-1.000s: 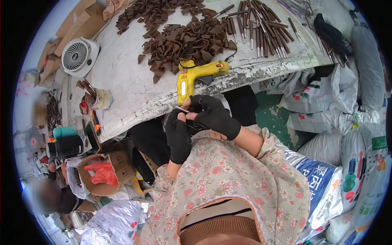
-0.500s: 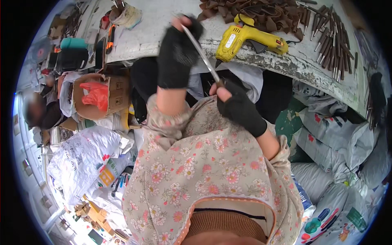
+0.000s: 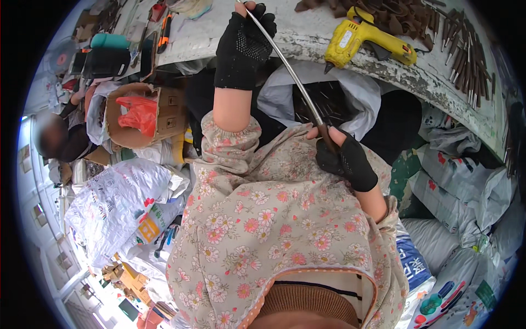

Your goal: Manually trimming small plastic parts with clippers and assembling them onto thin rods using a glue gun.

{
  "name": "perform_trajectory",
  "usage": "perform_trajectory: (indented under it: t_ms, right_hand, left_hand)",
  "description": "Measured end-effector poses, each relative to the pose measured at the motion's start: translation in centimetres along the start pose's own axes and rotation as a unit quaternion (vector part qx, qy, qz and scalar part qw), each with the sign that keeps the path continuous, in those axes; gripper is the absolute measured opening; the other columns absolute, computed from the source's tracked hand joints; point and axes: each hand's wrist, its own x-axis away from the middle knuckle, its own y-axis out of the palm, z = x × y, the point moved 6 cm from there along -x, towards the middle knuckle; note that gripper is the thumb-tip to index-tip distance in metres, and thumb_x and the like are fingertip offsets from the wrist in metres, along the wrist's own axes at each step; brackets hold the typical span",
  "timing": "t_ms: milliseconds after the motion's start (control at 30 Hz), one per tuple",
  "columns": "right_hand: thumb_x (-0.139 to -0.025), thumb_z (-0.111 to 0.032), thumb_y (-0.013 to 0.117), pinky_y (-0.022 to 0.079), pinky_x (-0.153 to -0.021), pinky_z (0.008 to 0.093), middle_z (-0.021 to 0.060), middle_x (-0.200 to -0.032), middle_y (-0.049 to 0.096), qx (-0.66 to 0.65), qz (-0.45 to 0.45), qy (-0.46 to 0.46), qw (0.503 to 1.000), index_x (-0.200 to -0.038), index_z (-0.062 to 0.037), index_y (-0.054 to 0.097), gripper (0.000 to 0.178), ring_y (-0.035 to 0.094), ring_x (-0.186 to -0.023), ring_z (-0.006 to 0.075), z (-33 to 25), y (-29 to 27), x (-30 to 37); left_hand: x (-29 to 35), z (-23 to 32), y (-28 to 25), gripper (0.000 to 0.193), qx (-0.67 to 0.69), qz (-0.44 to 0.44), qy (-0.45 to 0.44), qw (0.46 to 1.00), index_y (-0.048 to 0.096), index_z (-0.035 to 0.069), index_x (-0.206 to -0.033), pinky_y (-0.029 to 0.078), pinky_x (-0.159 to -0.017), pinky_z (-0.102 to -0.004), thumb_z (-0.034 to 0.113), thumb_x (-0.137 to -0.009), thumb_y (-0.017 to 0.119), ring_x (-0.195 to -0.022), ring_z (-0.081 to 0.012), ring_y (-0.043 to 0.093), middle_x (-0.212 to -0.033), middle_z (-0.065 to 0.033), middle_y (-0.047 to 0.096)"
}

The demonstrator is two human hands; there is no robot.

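Note:
A thin shiny metal rod (image 3: 289, 68) with a brown handle (image 3: 330, 141) slants between my two hands above my lap. At its upper end, the fingers of my left hand (image 3: 244, 46), in a black fingerless glove with grip dots, are closed around the rod's tip. My right hand (image 3: 348, 160), gloved the same way, is wrapped round the brown handle. Below the bench edge, an open white sack (image 3: 359, 90) behind the rod holds several thin dark pieces with shiny metal parts.
On the worn white bench (image 3: 296, 41) lie a yellow glue gun (image 3: 366, 41), brown scraps (image 3: 383, 13) and a pile of brown-handled metal rods (image 3: 470, 60). A cardboard box (image 3: 164, 118) with a red bag stands at left. Stuffed white sacks (image 3: 118, 203) flank me; another person (image 3: 68, 137) is far left.
My hands have moved farther apart, and a longer stretch of metal shows between them. My right hand is lower. The view has shifted, so the bench things appear higher and farther right.

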Motion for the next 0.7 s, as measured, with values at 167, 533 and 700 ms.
perform_trajectory:
  t_ms: [167, 533, 700]
  right_hand:
    - [-0.093, -0.033, 0.036, 0.021, -0.041, 0.0202, -0.006, -0.051, 0.033, 0.007, -0.027, 0.025, 0.999, -0.109, 0.0031, 0.049, 0.041, 0.027, -0.042, 0.0035, 0.8, 0.2, -0.1]
    - [-0.094, -0.026, 0.039, 0.024, -0.041, 0.0192, -0.0054, -0.052, 0.037, 0.061, 0.066, -0.085, 0.992, -0.103, 0.0, 0.054, 0.032, 0.031, -0.042, 0.0032, -0.9, -0.7, 0.5]
    - [-0.094, -0.027, 0.038, 0.024, -0.041, 0.0192, -0.0059, -0.052, 0.037, 0.126, 0.091, -0.153, 0.976, -0.108, 0.0005, 0.053, 0.034, 0.03, -0.042, 0.0026, -3.8, -2.2, -0.1]
  left_hand:
    - [2.6, 0.9, -1.2, 0.024, -0.032, 0.07, 0.047, 0.996, 0.054, 0.009, -0.086, 0.047, -0.069, -0.034, 0.033, -0.086, 0.055, -0.079, -0.0222, 0.055, -0.079, -0.0054, 0.056]
    - [13.9, -12.0, 4.5, 0.028, -0.295, 0.2, -0.117, 0.927, 0.056, 0.002, -0.092, 0.037, -0.069, -0.0198, 0.028, -0.093, 0.045, -0.072, -0.0067, 0.046, -0.078, 0.0007, 0.052]
    - [7.4, -8.1, 7.2, 0.024, -0.568, 0.057, 0.07, 0.818, 0.06, 0.0, -0.099, 0.04, -0.07, -0.0238, 0.018, -0.088, 0.047, -0.078, -0.0093, 0.05, -0.082, -0.0032, 0.058]
